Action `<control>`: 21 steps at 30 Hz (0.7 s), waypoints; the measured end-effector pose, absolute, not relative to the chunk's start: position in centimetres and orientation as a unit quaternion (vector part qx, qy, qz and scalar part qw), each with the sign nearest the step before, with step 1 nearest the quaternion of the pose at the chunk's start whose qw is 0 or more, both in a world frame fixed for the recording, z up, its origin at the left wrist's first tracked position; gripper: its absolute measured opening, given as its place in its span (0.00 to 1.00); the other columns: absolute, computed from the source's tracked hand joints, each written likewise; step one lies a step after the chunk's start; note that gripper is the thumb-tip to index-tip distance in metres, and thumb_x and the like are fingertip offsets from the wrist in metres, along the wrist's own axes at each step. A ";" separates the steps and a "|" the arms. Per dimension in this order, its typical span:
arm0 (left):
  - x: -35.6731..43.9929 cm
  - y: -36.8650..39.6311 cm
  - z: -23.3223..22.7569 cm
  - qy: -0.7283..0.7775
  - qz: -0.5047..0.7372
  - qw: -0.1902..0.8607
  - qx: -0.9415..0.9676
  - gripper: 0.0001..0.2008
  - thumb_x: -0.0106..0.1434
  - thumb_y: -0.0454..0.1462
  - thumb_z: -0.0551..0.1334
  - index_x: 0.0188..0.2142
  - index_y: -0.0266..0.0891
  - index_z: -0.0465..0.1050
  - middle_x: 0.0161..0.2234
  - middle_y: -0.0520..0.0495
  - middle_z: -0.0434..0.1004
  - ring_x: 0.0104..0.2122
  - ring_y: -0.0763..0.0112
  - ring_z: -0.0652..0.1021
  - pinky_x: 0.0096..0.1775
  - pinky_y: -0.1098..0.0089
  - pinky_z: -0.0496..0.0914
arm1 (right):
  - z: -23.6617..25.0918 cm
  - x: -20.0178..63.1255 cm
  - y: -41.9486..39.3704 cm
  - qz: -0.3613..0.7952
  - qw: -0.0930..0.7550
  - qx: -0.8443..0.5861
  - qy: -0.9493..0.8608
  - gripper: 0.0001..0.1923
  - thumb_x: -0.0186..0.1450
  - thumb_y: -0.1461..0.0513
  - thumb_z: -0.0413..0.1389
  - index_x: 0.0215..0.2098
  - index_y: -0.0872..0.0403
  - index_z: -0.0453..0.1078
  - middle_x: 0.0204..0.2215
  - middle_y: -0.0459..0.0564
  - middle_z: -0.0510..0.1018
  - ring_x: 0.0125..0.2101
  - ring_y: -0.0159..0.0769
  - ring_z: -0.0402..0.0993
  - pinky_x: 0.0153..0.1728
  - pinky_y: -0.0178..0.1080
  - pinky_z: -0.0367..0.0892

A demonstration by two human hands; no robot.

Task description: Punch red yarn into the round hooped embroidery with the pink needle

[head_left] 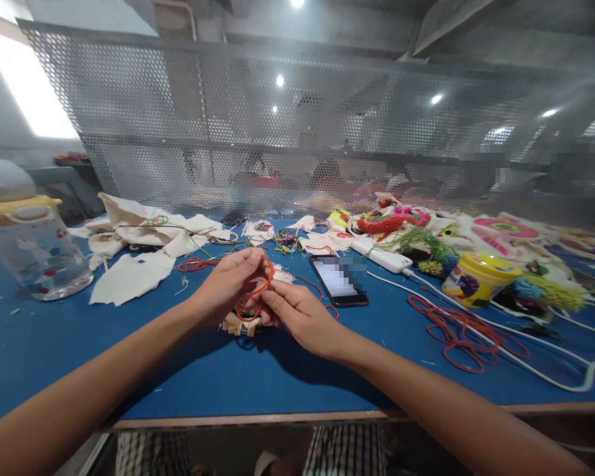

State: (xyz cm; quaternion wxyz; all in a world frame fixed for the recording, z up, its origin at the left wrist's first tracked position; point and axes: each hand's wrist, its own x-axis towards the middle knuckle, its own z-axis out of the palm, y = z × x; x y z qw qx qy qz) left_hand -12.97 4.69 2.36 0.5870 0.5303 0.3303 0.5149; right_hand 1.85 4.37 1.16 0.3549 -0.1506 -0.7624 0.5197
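Orange yarn loop (262, 289), aslant, down-left

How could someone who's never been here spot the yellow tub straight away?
Start at the blue table and find the phone lying on it. Look further right for the yellow tub. Unlike the fluffy yellow-green yarn beside it, it has a smooth lid and a purple fruit picture on its side.

Left hand (234, 284) and right hand (305, 317) close together
The left curls, thumb uppermost; just beside it, slightly lower, the right pinches with its thumb. Behind them, the bare left forearm (123, 360) and right forearm (426, 387) slant outward.
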 end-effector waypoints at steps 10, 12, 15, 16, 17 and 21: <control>-14.5 4.2 3.6 0.312 0.425 0.507 0.682 0.14 0.59 0.45 0.62 0.38 0.37 0.74 0.32 0.46 0.76 0.29 0.71 0.75 0.28 0.74 0.68 | 1.1 1.9 4.4 0.575 0.351 -0.145 -0.724 0.18 0.63 0.49 0.50 0.31 0.56 0.67 0.27 0.45 0.67 0.25 0.27 0.62 0.29 0.32 0.62; -14.6 4.3 3.7 0.315 0.408 0.503 0.694 0.13 0.57 0.45 0.64 0.33 0.36 0.73 0.23 0.51 0.73 0.20 0.76 0.71 0.22 0.77 0.64 | 1.3 2.0 4.4 0.583 0.345 -0.145 -0.721 0.18 0.63 0.49 0.50 0.30 0.56 0.68 0.26 0.45 0.67 0.25 0.27 0.62 0.28 0.32 0.61; -14.7 4.7 3.6 0.336 0.415 0.462 0.708 0.14 0.56 0.47 0.63 0.28 0.37 0.69 0.17 0.55 0.68 0.16 0.78 0.68 0.19 0.78 0.61 | 1.5 2.1 4.4 0.593 0.348 -0.141 -0.712 0.18 0.62 0.49 0.52 0.28 0.57 0.69 0.24 0.45 0.67 0.24 0.26 0.61 0.25 0.31 0.59; -14.7 4.9 3.5 0.346 0.423 0.438 0.714 0.15 0.56 0.47 0.63 0.27 0.36 0.68 0.17 0.55 0.67 0.17 0.78 0.68 0.21 0.77 0.62 | 1.6 2.2 4.4 0.596 0.356 -0.142 -0.705 0.19 0.61 0.49 0.53 0.27 0.57 0.69 0.23 0.45 0.67 0.23 0.26 0.60 0.23 0.31 0.57; -14.7 5.1 3.5 0.357 0.434 0.410 0.719 0.15 0.56 0.47 0.63 0.27 0.36 0.68 0.19 0.55 0.68 0.19 0.77 0.69 0.22 0.77 0.63 | 1.6 2.2 4.5 0.602 0.368 -0.145 -0.693 0.19 0.61 0.49 0.53 0.25 0.57 0.68 0.21 0.44 0.66 0.21 0.25 0.58 0.21 0.30 0.55; -14.8 5.4 3.3 0.384 0.459 0.307 0.740 0.12 0.58 0.43 0.61 0.29 0.35 0.73 0.26 0.49 0.74 0.27 0.72 0.73 0.31 0.73 0.66 | 1.6 2.2 5.1 0.655 0.421 -0.168 -0.604 0.19 0.58 0.49 0.55 0.26 0.57 0.68 0.13 0.36 0.55 0.14 0.22 0.46 0.16 0.29 0.45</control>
